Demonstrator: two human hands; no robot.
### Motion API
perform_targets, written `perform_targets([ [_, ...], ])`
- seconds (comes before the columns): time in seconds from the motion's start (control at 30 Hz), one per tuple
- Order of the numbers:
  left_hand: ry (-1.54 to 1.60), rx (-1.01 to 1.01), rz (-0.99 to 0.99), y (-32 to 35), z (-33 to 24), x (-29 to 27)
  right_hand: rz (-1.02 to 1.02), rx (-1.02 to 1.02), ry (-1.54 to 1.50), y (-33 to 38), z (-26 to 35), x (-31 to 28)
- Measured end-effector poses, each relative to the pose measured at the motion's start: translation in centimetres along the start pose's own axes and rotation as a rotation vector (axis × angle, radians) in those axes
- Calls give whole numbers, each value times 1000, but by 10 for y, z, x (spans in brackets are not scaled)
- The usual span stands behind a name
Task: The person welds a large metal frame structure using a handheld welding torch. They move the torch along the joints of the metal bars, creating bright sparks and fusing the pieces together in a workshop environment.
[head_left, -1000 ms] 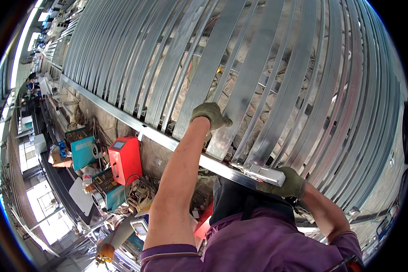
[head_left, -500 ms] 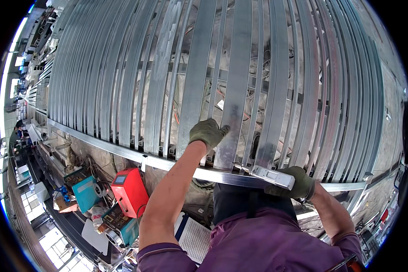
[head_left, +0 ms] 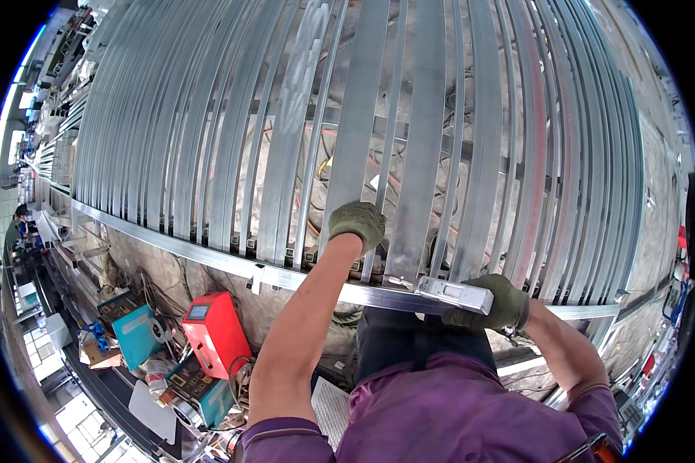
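Long rows of grey square and flat steel tubes (head_left: 428,139) run away from me, their near ends at a steel rail (head_left: 185,245). My left hand (head_left: 357,224), in an olive glove, is closed over the near part of a steel tube; its fingertips are partly hidden. My right hand (head_left: 498,302), also gloved, grips a silver, boxy handheld welding gun (head_left: 455,294). The gun's thin nozzle points left, just above the rail and close to the tube ends.
On the lower left stand a red machine with a small screen (head_left: 215,332) and teal wire-feeder boxes (head_left: 137,339). Cables (head_left: 316,216) lie on the floor under the tubes. A person (head_left: 22,224) is far off at left.
My left hand has gone from spread fingers to curled ones, and sits slightly further right in view. The gun stays in my right hand near the rail. The view has shifted a little.
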State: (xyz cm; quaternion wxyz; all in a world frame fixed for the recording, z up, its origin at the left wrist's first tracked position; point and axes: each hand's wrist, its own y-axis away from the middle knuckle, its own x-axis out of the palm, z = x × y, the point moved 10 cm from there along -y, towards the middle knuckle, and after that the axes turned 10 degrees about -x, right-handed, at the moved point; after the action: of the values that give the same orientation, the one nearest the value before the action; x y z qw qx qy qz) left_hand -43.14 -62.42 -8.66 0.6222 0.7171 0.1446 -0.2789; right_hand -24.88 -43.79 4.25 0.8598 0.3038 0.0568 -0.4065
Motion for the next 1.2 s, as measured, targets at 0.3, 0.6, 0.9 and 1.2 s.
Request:
perform_targets([
  [0.3, 75, 9, -7, -11, 5, -1, 212, 19, -139, -47, 0, 6],
  [0.6, 94, -2, -1, -15, 8, 3, 276, 91, -186, -63, -22, 28],
  [0.9, 85, 7, -14, -17, 8, 2, 276, 119, -206, -64, -27, 27],
  [1.2, 84, -23, 33, -13, 8, 1, 289, 116, -143, -67, -30, 27],
])
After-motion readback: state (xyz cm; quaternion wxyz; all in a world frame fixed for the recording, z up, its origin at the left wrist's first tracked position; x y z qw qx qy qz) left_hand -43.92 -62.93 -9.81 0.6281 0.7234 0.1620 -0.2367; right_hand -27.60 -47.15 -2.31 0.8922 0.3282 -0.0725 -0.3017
